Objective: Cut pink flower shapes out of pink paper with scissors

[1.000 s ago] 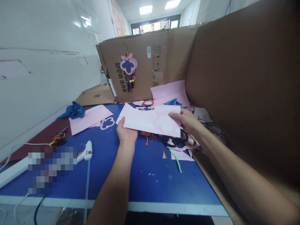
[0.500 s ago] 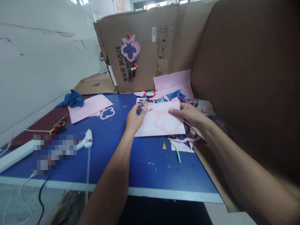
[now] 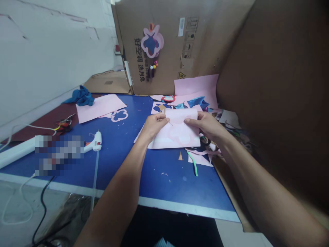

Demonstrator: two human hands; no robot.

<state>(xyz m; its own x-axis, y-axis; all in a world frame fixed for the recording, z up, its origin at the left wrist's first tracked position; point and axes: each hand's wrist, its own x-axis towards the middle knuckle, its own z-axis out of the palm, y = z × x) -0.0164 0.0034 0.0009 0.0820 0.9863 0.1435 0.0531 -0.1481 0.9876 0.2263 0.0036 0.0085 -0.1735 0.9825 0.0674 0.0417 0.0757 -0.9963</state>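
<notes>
A pale pink sheet of paper (image 3: 174, 137) is held up above the blue table between my two hands. Faint flower-shaped outlines show on its surface. My left hand (image 3: 156, 126) pinches its left edge, thumb in front and fingers behind. On the right side, my right hand (image 3: 203, 122) grips the sheet the same way, thumb on the near face. Another pale sheet edge (image 3: 139, 134) pokes out to the left below my left wrist. Behind the held paper lie pink cut-out scraps (image 3: 157, 107) and blue cloth (image 3: 197, 102), partly hidden by it.
A white glue gun (image 3: 96, 142) rests at the left, beside a white power strip (image 3: 20, 156). Pink paper (image 3: 100, 107), a flower cut-out (image 3: 119, 115) and blue cloth (image 3: 81, 96) lie farther back. Cardboard (image 3: 164, 79) walls the back and right. A green strip (image 3: 194, 164) lies near scraps.
My left hand has shifted right and now pinches the sheet's left edge, where cut pieces showed before. My right hand keeps its grip. The view has tilted down slightly.
</notes>
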